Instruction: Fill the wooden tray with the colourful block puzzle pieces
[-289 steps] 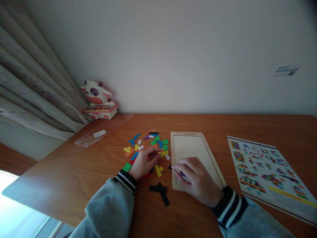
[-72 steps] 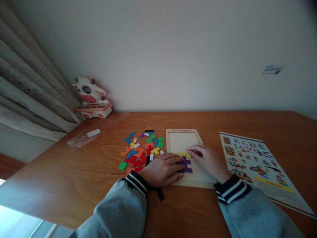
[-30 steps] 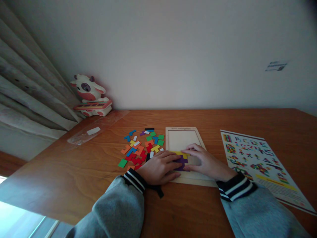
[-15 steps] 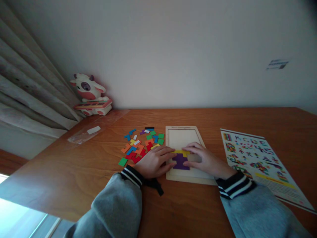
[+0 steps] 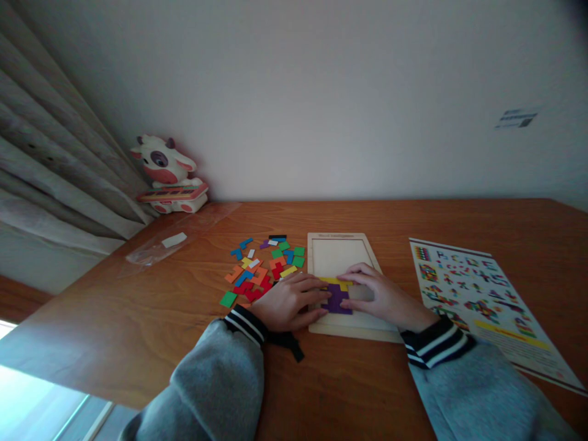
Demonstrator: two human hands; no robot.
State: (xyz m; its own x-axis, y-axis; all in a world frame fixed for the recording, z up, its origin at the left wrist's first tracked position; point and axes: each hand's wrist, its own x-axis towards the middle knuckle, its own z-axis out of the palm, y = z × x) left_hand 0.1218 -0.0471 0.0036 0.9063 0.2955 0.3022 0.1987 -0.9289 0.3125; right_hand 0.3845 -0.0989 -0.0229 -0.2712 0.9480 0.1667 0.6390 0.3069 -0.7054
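Note:
In the lower part of a wooden puzzle tray (image 5: 340, 336) lie a purple block piece (image 5: 339, 300) and a yellow piece (image 5: 339, 286), touching each other. My left hand (image 5: 294, 300) is at their left side, fingers bent and the thumb at the purple piece's lower left edge. From the right, my right hand (image 5: 374, 291) curves round them, its index finger at the yellow piece and its thumb on the purple one. The fingers partly hide the edges of both pieces.
Loose coloured puzzle pieces (image 5: 257, 275) are scattered left of the tray. A printed sheet (image 5: 478, 300) lies to the right. Further left are a clear plastic bag (image 5: 147, 254) and a toy cow with a keyboard (image 5: 169, 174), near the curtain (image 5: 55, 147).
My left fingers and thumb have shifted slightly at the left edge of the purple piece. My right hand stays in place.

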